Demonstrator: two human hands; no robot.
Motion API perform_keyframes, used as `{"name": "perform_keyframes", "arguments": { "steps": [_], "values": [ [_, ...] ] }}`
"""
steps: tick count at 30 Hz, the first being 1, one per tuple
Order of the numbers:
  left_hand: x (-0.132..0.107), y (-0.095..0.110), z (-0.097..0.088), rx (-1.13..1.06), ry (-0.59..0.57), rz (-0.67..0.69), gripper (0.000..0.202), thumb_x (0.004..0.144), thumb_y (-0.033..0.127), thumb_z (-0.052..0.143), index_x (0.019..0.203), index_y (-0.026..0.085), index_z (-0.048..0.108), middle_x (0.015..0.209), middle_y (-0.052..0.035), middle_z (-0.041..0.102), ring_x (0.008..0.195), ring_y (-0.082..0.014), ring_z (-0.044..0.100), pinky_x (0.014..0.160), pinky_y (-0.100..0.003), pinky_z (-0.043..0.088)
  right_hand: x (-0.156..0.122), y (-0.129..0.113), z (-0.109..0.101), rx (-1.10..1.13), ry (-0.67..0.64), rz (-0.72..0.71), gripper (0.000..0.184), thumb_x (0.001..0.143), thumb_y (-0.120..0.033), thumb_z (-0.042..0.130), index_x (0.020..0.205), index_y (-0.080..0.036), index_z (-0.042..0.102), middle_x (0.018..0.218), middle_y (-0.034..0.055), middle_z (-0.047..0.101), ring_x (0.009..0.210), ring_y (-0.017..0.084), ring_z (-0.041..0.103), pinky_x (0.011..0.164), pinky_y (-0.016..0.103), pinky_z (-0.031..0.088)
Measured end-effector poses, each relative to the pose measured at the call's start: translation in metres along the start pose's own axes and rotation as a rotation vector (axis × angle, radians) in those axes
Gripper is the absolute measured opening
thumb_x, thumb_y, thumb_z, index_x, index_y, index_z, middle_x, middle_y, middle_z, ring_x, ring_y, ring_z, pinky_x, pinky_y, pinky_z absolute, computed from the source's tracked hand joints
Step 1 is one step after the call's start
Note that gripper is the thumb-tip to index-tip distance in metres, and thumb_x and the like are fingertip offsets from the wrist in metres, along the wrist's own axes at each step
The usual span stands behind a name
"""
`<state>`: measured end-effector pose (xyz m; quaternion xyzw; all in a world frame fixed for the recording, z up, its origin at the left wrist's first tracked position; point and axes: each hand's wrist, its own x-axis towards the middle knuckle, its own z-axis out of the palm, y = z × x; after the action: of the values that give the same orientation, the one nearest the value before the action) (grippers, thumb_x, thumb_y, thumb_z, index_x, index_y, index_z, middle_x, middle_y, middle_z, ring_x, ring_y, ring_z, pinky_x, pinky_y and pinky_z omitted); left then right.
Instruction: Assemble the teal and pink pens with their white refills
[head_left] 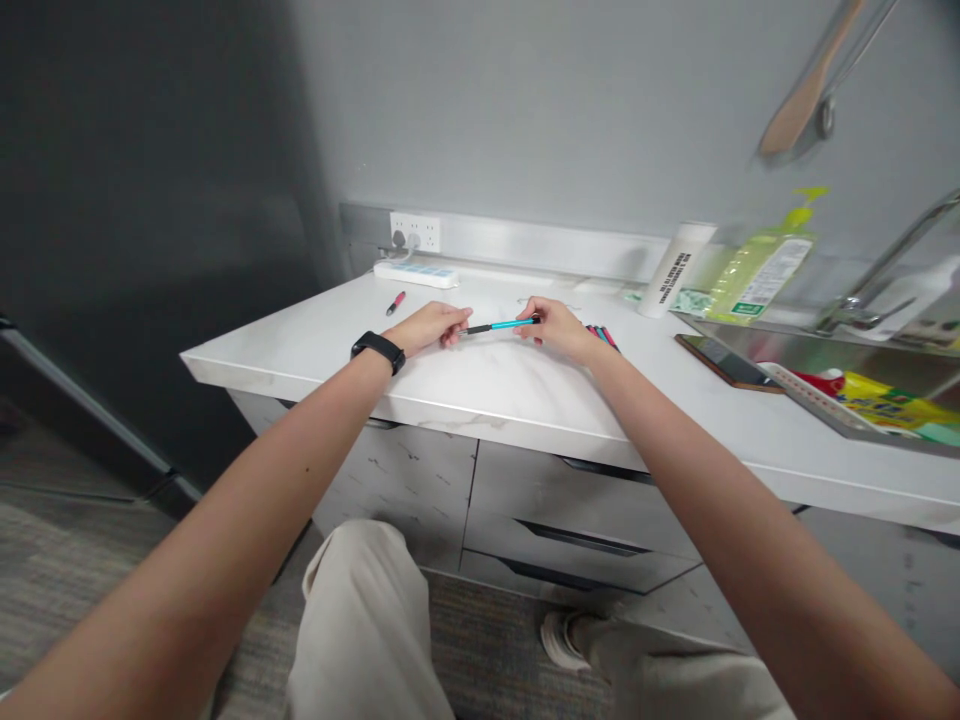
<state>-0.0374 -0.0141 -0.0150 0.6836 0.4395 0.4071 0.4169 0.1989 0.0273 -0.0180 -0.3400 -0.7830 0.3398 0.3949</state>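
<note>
A blue pen (504,325) with a dark grip section is held level just above the white countertop (480,378), stretched between my two hands. My left hand (435,325), with a black band on its wrist, pinches the pen's tip end. The other end sits between the thumb and fingers of my right hand (553,327). On the counter to the left lies a pink and black pen (396,303). Several more pens (603,337), pink and dark, lie beside my right wrist, partly hidden by it.
A power strip (416,274) lies by the wall socket (424,232). At the right stand a white bottle (677,270) and a green pump bottle (761,272). A phone (724,360) and a yellow packet (892,402) lie near the sink. A dark fridge (165,200) borders the left.
</note>
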Motion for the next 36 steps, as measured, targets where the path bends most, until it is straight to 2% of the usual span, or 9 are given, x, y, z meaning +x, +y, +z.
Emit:
{"name": "perform_keyframes", "arguments": {
  "steps": [3,5,8,12,14,19,26,30,36],
  "values": [
    [-0.004,0.003,0.002,-0.009,-0.035,0.009,0.017,0.078,0.026,0.068,0.075,0.012,0.06,0.058,0.0002,0.059,0.046,-0.005,0.051,0.05,-0.019,0.038,0.0,0.001,-0.001,-0.007,0.022,0.012,0.027,0.061,-0.028,0.076,0.069,-0.018,0.052,0.059,-0.0014,0.06,0.048,0.007,0.046,0.044,0.02,0.034],
    [-0.005,0.002,0.002,-0.007,-0.063,0.026,0.018,0.073,0.023,0.074,0.079,0.012,0.061,0.061,-0.0003,0.062,0.048,-0.0054,0.053,0.051,-0.019,0.039,0.0,0.001,0.0,-0.01,0.021,0.015,0.028,0.061,-0.029,0.077,0.069,-0.018,0.053,0.059,-0.0011,0.061,0.049,0.007,0.047,0.044,0.02,0.034],
    [-0.004,0.0,0.002,0.01,-0.082,0.037,0.016,0.076,0.024,0.07,0.076,0.01,0.062,0.059,-0.002,0.062,0.047,-0.0059,0.052,0.049,-0.02,0.038,-0.002,-0.001,0.001,-0.001,0.006,0.02,0.031,0.059,-0.031,0.078,0.069,-0.017,0.052,0.059,-0.0008,0.061,0.049,0.008,0.048,0.044,0.02,0.035],
    [-0.004,0.0,0.002,-0.028,-0.069,0.049,0.016,0.077,0.023,0.069,0.087,0.012,0.063,0.061,-0.0023,0.065,0.045,-0.007,0.052,0.049,-0.021,0.038,-0.003,-0.004,0.002,-0.008,-0.014,0.029,0.033,0.058,-0.033,0.079,0.068,-0.017,0.052,0.059,-0.0015,0.06,0.048,0.007,0.045,0.044,0.02,0.034],
    [-0.005,0.001,0.003,-0.029,-0.053,0.038,0.016,0.079,0.027,0.068,0.082,0.011,0.064,0.059,-0.0033,0.065,0.045,-0.0074,0.052,0.048,-0.021,0.037,-0.002,-0.005,0.003,-0.017,-0.021,0.03,0.033,0.057,-0.032,0.08,0.067,-0.017,0.052,0.058,-0.0023,0.058,0.047,0.007,0.044,0.044,0.021,0.033],
    [-0.006,0.003,0.002,-0.011,0.044,-0.035,0.047,0.091,0.042,0.049,0.057,0.011,0.058,0.041,-0.0036,0.054,0.036,-0.0074,0.045,0.043,-0.022,0.033,0.0,-0.003,0.004,0.01,0.036,0.021,0.035,0.054,-0.029,0.082,0.064,-0.017,0.05,0.058,-0.0037,0.056,0.047,0.006,0.042,0.045,0.021,0.032],
    [-0.004,-0.001,0.001,-0.075,0.121,-0.021,0.022,0.088,0.023,0.056,0.069,0.012,0.056,0.054,0.0003,0.057,0.043,-0.0057,0.049,0.045,-0.021,0.034,-0.003,-0.005,0.002,0.071,0.031,0.058,0.03,0.06,-0.035,0.078,0.074,-0.016,0.059,0.068,0.0007,0.06,0.059,0.01,0.052,0.046,0.021,0.038],
    [-0.002,-0.005,-0.001,-0.1,0.185,-0.043,0.012,0.085,0.011,0.053,0.074,0.013,0.053,0.062,0.0006,0.059,0.048,-0.0066,0.055,0.047,-0.021,0.034,-0.003,-0.004,-0.001,0.247,0.07,0.149,0.028,0.062,-0.034,0.076,0.078,-0.017,0.061,0.068,-0.0013,0.056,0.061,0.009,0.05,0.048,0.019,0.036],
    [0.002,-0.009,-0.002,-0.094,0.184,-0.082,0.009,0.084,0.009,0.052,0.076,0.014,0.05,0.069,-0.0004,0.061,0.051,-0.007,0.059,0.048,-0.021,0.034,-0.002,0.0,-0.003,0.379,0.133,0.273,0.021,0.061,-0.025,0.074,0.072,-0.016,0.058,0.067,-0.0011,0.053,0.06,0.008,0.047,0.047,0.018,0.034]
  ]
}}
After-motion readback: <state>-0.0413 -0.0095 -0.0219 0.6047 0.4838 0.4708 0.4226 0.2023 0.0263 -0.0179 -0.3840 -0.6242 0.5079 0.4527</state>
